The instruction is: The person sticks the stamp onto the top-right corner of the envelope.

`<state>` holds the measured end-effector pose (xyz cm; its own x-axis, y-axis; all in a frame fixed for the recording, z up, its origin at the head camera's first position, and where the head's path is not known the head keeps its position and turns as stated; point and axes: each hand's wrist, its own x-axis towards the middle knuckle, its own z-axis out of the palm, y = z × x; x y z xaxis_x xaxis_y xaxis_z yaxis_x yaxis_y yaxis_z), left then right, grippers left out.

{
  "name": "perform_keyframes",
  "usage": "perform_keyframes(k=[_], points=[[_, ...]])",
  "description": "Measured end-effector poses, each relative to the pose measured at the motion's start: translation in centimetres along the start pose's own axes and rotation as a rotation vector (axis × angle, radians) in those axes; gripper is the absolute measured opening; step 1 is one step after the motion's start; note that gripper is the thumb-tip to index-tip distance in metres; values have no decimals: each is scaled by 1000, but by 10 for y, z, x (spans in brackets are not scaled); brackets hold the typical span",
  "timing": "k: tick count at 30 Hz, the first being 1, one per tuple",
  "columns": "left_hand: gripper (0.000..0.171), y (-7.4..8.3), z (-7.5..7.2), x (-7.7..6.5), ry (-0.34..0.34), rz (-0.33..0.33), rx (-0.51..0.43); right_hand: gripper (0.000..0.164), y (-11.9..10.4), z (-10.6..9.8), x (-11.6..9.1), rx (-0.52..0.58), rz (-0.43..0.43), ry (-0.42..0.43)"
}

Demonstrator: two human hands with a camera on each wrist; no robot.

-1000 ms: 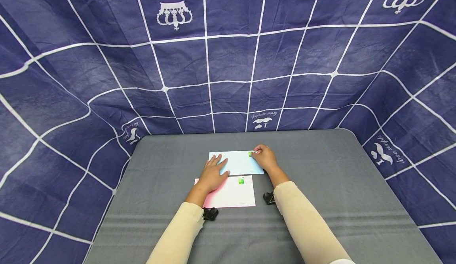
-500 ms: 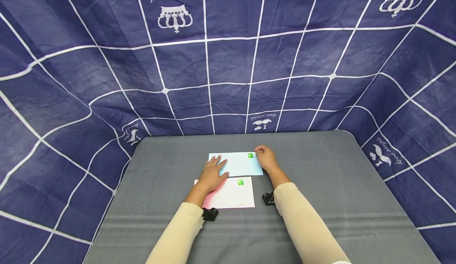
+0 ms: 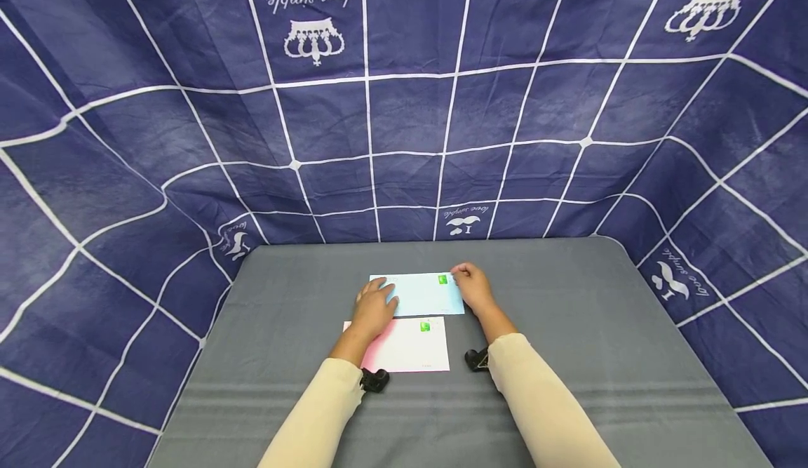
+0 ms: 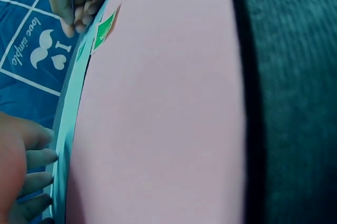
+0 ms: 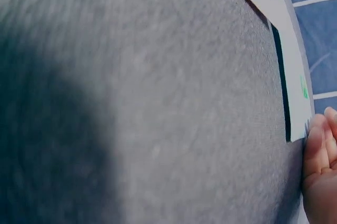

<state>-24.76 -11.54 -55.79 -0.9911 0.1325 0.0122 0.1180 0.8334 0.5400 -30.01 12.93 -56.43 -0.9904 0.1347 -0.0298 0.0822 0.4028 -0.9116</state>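
A pale blue envelope (image 3: 419,296) lies flat at the back, a green stamp (image 3: 442,280) in its upper right corner. My left hand (image 3: 374,306) rests on its left end, fingers relaxed and slightly bent. At the right end is my right hand (image 3: 475,289), its fingers loosely curled beside the upper right corner; the right wrist view has the hand (image 5: 320,166) close against that corner. Whether it touches the edge is unclear. Nearer me lies a pink and white envelope (image 3: 410,349) with its own green stamp (image 3: 425,326), partly beneath my left wrist.
Both envelopes lie on a table covered in grey cloth (image 3: 568,328). A navy cloth with white lines (image 3: 404,117) hangs behind and at both sides. Black wrist mounts (image 3: 375,381) sit at the sleeve ends.
My right fingers have moved off the stamp to the envelope's right edge. My left hand has drawn slightly back, its spread fingers now more bent. The view has tilted up a little.
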Motion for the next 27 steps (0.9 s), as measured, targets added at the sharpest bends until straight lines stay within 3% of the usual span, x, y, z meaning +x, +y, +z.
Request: perform_keyframes(k=[3,11,22,27], points=[[46,-1,0,0,33,-6,-39,23,2,-3,0,67,-11,-17],[38,0,-5,-3,223,34,-157,26,-8,-16,-5,195,-62,-57],[24,9,-20,-14,452,160,-202,26,-19,-31,-14,160,-183,-66],[24,10,-26,-19,467,169,-213,26,-25,-39,-22,142,-214,-61]])
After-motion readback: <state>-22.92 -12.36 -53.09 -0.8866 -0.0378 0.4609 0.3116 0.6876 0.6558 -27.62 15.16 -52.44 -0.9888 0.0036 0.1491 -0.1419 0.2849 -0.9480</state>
